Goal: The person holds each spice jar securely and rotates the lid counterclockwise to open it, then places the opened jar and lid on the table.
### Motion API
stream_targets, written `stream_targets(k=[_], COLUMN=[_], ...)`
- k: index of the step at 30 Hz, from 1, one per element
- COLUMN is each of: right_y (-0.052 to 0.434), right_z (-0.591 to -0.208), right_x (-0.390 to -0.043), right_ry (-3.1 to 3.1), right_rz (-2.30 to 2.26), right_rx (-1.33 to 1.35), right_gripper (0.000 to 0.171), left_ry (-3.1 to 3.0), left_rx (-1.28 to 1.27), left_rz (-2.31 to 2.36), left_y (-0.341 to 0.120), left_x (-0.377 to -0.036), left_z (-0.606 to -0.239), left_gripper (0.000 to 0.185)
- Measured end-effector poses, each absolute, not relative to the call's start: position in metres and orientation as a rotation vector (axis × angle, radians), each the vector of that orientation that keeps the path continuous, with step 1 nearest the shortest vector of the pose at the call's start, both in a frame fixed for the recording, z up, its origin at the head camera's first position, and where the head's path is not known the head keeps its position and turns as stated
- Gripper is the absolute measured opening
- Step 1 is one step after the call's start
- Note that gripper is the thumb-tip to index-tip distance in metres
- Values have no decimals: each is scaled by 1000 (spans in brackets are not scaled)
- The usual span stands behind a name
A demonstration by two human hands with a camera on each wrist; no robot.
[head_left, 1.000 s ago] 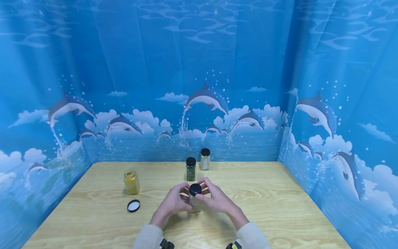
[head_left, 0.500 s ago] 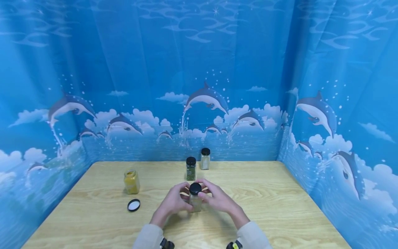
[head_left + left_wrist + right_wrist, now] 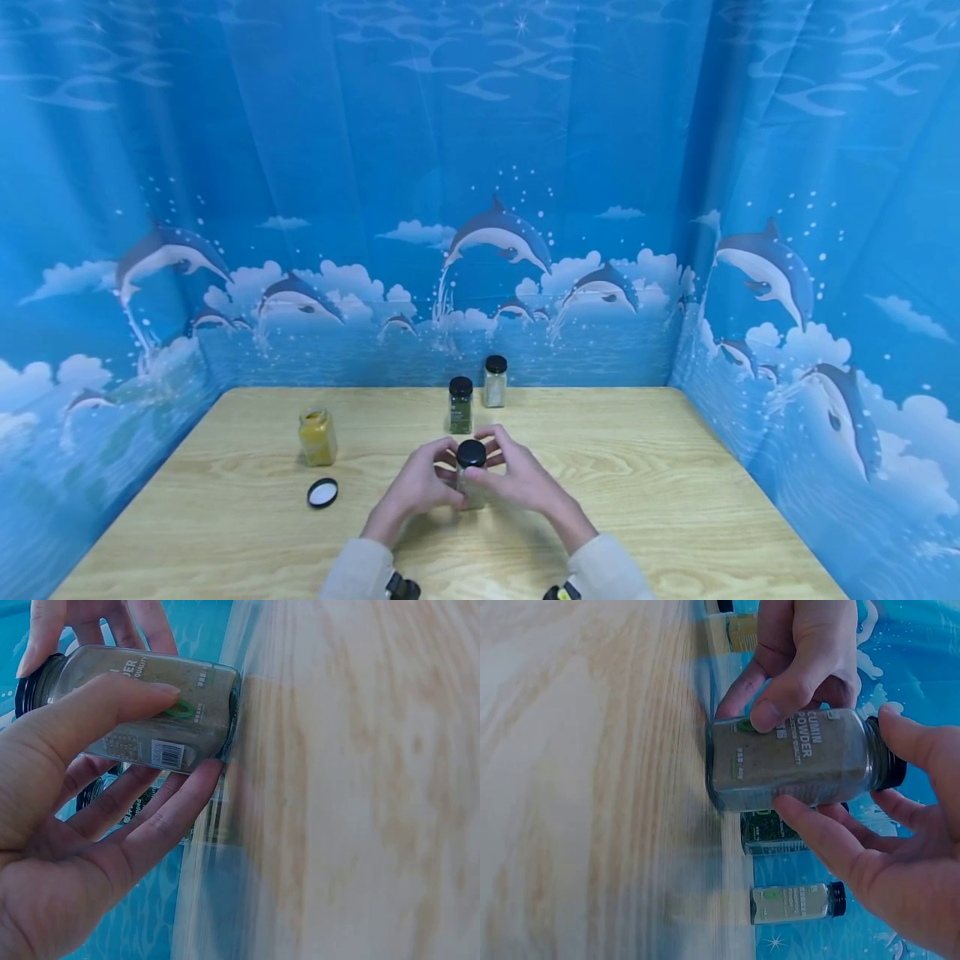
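While both my hands crowd the middle of the table, here is how things stand.

Table edges: the pale wooden table (image 3: 637, 500) runs back to the blue dolphin-print curtain (image 3: 480, 167), which walls it in at the rear, left and right; the near edge lies under my sleeves.

Open room: bare wood spreads wide to the right of my hands, and some lies between them and the black round lid with a white lining (image 3: 322, 494) on the left.

Neighbours: the open glass jar of yellow powder (image 3: 317, 436) stands left and well apart; the black-capped jar of dark green herb (image 3: 461, 405) stands just behind my fingers, and the black-capped jar of pale powder (image 3: 494, 382) is behind that, near the curtain.

Cumin jar: the square glass jar of brown cumin powder with a black screw cap (image 3: 802, 759) stands upright on the wood at the table's middle, base down.

Left hand: my left hand (image 3: 417, 487) clamps the glass body, thumb (image 3: 112, 694) across the label, fingers wrapped round the far side.

Right hand: my right hand (image 3: 517, 477) curls round the cap end, thumb (image 3: 911, 739) at the cap's rim, fingers along the glass below.

Since a second ago: jar, hands and neighbours sit in the same spots; only my right fingers have shifted slightly round the cap.
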State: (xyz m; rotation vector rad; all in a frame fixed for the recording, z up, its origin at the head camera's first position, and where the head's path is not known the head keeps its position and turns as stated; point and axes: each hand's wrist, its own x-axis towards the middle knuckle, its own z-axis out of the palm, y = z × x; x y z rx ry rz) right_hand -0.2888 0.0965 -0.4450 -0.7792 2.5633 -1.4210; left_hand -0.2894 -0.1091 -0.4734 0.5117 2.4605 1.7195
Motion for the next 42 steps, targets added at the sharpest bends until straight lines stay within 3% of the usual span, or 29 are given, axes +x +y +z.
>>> stream_targets(k=[12,30,42], right_y=[98,99,96], right_z=[-447,-445,-446], right_x=[-291,-291,-288], right_ry=[2573,2528,2566], right_rz=[-1400,-1375,-1431], right_rx=[-880,-911,-832], right_gripper=[39,57,41], left_ry=[2469,2476,2461], left_rx=[519,536,535], left_rz=[1709,1709,1721], left_y=[-110,-110,-109], left_x=[-290,-290,-290], left_z=[-473,-474,-473], left_gripper=[50,49,50])
